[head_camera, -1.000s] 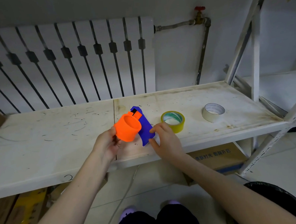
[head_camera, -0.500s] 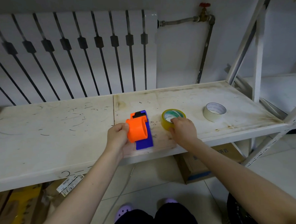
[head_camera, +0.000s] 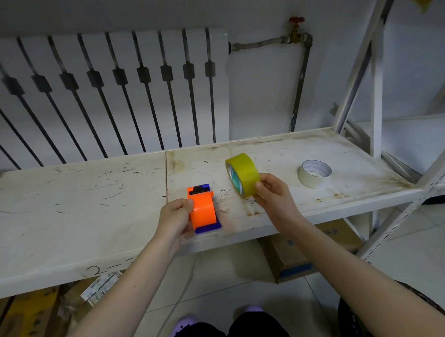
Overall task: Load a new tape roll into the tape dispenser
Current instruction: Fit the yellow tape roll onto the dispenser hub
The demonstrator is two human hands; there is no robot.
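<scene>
The orange and blue tape dispenser (head_camera: 203,210) stands on the white shelf (head_camera: 76,201) near its front edge. My left hand (head_camera: 174,217) grips its left side, thumb on the orange drum. My right hand (head_camera: 274,195) holds a yellow tape roll (head_camera: 243,174) on edge, lifted above the shelf to the right of the dispenser, fingers curled round its lower rim. The roll's open face with its green-printed core points left.
A white tape roll (head_camera: 314,172) lies flat on the shelf further right. A radiator (head_camera: 104,92) and a pipe with a red valve (head_camera: 297,33) stand behind. Shelf uprights (head_camera: 374,83) rise at the right. Cardboard boxes (head_camera: 305,251) sit below the shelf.
My right hand left the dispenser, took the yellow roll from the shelf and raised it on edge. My left hand set the dispenser down on the shelf and keeps hold of it.
</scene>
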